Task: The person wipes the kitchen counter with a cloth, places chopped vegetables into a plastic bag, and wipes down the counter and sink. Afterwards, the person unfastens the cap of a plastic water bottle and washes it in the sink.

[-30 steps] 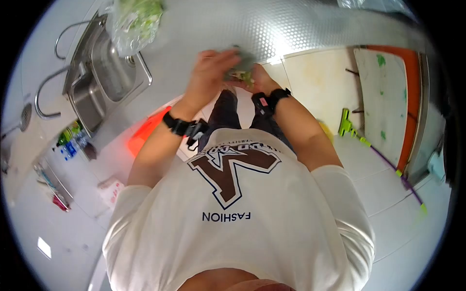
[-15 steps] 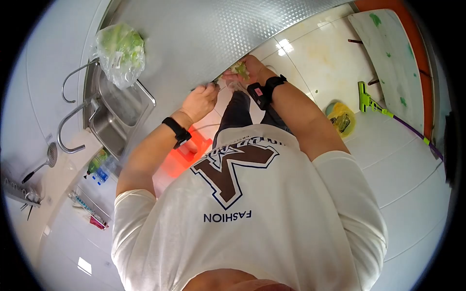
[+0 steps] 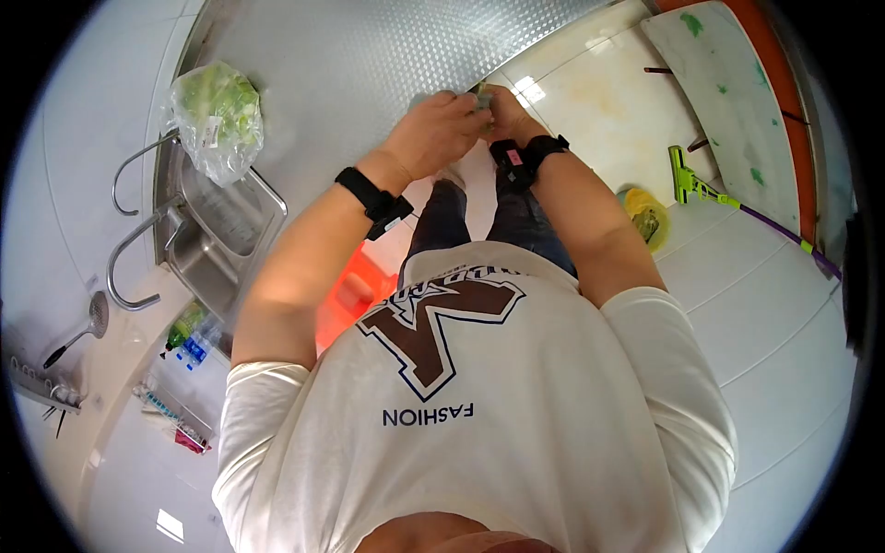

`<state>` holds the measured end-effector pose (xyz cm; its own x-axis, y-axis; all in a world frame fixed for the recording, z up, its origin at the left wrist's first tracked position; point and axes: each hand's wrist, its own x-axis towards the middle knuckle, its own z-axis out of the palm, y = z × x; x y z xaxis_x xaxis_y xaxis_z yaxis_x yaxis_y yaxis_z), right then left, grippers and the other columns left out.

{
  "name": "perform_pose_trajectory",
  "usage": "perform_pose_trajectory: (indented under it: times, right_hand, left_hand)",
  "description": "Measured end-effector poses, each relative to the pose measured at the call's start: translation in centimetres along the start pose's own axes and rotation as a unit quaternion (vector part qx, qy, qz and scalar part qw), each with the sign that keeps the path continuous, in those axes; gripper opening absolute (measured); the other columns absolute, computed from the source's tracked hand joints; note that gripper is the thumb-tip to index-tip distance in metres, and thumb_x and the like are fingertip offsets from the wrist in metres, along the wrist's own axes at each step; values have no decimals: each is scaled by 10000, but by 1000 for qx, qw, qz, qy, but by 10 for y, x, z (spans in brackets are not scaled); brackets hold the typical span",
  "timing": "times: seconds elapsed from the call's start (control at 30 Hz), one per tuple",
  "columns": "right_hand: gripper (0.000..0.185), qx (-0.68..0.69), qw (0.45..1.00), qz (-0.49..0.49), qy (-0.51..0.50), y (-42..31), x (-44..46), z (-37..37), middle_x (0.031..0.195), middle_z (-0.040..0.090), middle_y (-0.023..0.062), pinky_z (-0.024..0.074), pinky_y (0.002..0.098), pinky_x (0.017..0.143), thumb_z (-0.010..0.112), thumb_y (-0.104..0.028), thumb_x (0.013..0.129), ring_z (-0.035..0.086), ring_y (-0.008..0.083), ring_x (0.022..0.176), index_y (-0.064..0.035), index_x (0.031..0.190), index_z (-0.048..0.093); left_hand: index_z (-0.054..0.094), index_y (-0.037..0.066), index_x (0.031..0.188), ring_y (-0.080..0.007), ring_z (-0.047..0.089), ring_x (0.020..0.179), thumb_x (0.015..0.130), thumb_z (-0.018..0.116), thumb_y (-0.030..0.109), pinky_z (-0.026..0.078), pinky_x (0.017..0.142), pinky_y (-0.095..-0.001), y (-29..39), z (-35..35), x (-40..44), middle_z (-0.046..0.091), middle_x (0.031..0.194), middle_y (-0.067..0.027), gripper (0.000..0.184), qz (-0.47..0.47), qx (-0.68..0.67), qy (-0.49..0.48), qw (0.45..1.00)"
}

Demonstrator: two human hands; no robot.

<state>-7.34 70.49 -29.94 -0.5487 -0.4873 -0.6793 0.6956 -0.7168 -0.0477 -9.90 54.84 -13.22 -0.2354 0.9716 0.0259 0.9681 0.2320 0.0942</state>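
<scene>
My left hand (image 3: pixel 441 132) reaches over the counter's front edge with its fingers curled and meeting my right hand. What it grips, if anything, is hidden; a blurred greyish patch shows beside its knuckles. My right hand (image 3: pixel 507 112) is closed close to the left fingertips. Between the two hands a small piece of green vegetable (image 3: pixel 482 90) pokes out, mostly covered by fingers. Both hands are above the floor, just off the metal counter (image 3: pixel 341 83). Each wrist wears a black strap with a small box.
A clear plastic bag of green vegetables (image 3: pixel 218 115) lies beside the steel sink (image 3: pixel 207 263) at left. A red-orange plastic stool (image 3: pixel 355 293) is under my left arm. On the floor at right are a yellow-lined bin (image 3: pixel 653 221) and a green squeegee (image 3: pixel 682 175).
My left hand has moved right and forward from the counter edge to meet my right hand. My right hand has shifted slightly forward and right; less of the vegetable shows now.
</scene>
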Motion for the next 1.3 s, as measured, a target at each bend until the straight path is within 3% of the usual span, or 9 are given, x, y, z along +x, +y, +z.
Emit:
perform_pose_trajectory:
  times: [0.1, 0.13, 0.33, 0.4, 0.53, 0.73, 0.83, 1.13, 1.3]
  right_hand:
    - [259, 6, 1000, 7, -6, -19, -10, 2, 937, 654, 123, 555, 377, 720, 490, -253, 925, 632, 272, 797, -31, 963, 618]
    - [327, -22, 999, -26, 40, -22, -26, 19, 1119, 661, 180, 530, 410, 908, 443, -239, 961, 645, 325, 984, 9, 1089, 614]
    - [481, -9, 1000, 4, -8, -37, -44, 32, 1236, 539, 346, 410, 502, 1114, 407, -232, 979, 541, 462, 1187, 182, 1217, 469]
    - [470, -6, 1000, 6, -8, -34, -40, 28, 1238, 543, 341, 419, 499, 1106, 402, -226, 981, 545, 458, 1183, 175, 1214, 476]
    - [448, -8, 1000, -10, 18, -33, -49, 40, 1229, 551, 334, 441, 503, 1083, 390, -210, 985, 555, 459, 1164, 164, 1213, 485]
    - [390, -25, 997, -60, 32, -38, -64, 47, 1227, 607, 184, 508, 505, 1003, 322, -242, 1029, 620, 362, 1083, -21, 1240, 565]
    - [365, -23, 996, -50, 72, -40, -83, 65, 1182, 619, 210, 513, 510, 992, 380, -227, 1010, 625, 362, 1066, 26, 1182, 578]
    - [352, -22, 998, 57, -7, -3, -41, 40, 1102, 641, 257, 530, 492, 976, 447, -202, 972, 640, 373, 1044, 96, 1110, 574]
    - [312, -34, 997, -1, 68, 0, -53, 56, 1075, 671, 170, 573, 461, 894, 420, -214, 993, 675, 307, 940, 4, 1104, 612]
  left_hand:
    - [750, 149, 900, -168, 528, 1078, 770, 642, 173, 441, 857, -298, -2, -7, -5, 617, 1145, 60, 170, 23, -14, 12, 1000]
    - [750, 149, 900, -168, 528, 1078, 770, 642, 173, 441, 857, -298, -3, -12, -9, 617, 1145, 60, 170, 26, -12, 12, 1000]
    - [755, 158, 1007, -245, 546, 1028, 816, 605, 1, 457, 887, -353, -30, -30, -34, 660, 1237, 41, 289, -230, -96, 108, 962]
    - [746, 135, 1048, -272, 560, 1024, 820, 555, -53, 459, 922, -363, -41, -21, -34, 667, 1232, 5, 352, -327, -148, 184, 915]
    - [743, 148, 1028, -274, 585, 1025, 771, 627, -27, 481, 910, -337, -39, 20, -15, 711, 1124, -35, 332, -331, -154, 216, 906]
    - [733, 131, 1047, -263, 593, 1022, 746, 646, -10, 486, 928, -354, -6, 26, 33, 687, 1177, -24, 344, -252, -170, 166, 938]
    - [730, 125, 1054, -255, 596, 1012, 742, 657, 0, 489, 924, -357, -6, 14, 39, 676, 1196, -21, 344, -192, -190, 155, 950]
    - [718, 94, 1073, -324, 601, 1049, 797, 558, -66, 484, 931, -409, -28, 11, -58, 681, 1187, -105, 356, -453, -149, 201, 855]
    - [707, 115, 1089, -306, 608, 1071, 771, 603, -53, 482, 956, -398, 25, 34, -10, 672, 1205, -73, 374, -350, -204, 198, 892]
